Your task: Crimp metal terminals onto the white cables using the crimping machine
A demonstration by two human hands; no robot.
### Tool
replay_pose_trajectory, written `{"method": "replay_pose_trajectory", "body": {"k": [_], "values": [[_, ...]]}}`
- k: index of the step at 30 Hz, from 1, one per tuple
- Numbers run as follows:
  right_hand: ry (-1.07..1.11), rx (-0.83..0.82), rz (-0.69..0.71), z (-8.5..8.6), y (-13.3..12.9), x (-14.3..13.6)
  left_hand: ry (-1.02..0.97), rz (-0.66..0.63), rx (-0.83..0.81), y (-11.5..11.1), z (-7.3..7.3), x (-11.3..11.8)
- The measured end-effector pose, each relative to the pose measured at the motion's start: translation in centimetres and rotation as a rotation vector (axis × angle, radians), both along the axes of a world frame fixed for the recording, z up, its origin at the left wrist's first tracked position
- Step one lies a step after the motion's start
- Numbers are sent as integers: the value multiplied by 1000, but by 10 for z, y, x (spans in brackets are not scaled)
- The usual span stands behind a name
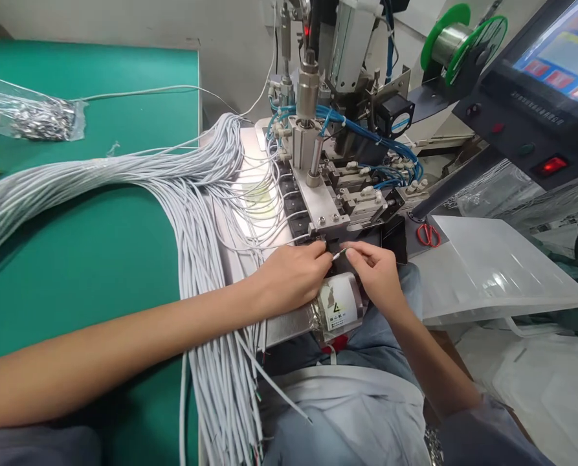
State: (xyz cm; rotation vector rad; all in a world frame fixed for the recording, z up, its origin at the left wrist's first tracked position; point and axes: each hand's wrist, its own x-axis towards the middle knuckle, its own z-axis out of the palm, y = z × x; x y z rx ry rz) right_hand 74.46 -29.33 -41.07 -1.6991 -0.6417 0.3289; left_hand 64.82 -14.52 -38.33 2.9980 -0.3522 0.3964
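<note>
Left hand (296, 273) closed round a white cable (336, 256), right hand (378, 272) pinching its wire end, just before the machine (320, 206). Several other cables (296, 213) already run into it; many loose ends (299, 411) in the bundle (196, 259) look left to do

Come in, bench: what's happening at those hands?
Left hand gripping white cable. Right hand pinching its tip. Machine just beyond; cable bundle under left forearm.

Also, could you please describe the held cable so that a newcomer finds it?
Right of the green table stands the metal machine. Before it, left hand and right hand nearly meet. The cable shows its white end between them; unlike other cables, fingers pinch it.
</note>
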Motion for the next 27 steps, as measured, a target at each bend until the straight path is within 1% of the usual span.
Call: {"method": "replay_pose_trajectory", "body": {"k": [2,4,9,17,20,27], "values": [[43,-10,25,-9,-3,9,99,39,61,0,0,1],[87,-20,37,-17,-4,16,159,39,71,1,-2,3],[177,-30,79,-26,2,19,191,3,67,7,-7,5],[289,-41,134,-28,4,20,90,-105,169,7,-2,2],[318,-40,148,-27,4,21,94,-115,199,7,-2,4],[300,-59,157,-19,5,22,125,-143,255,8,-1,7]]}}
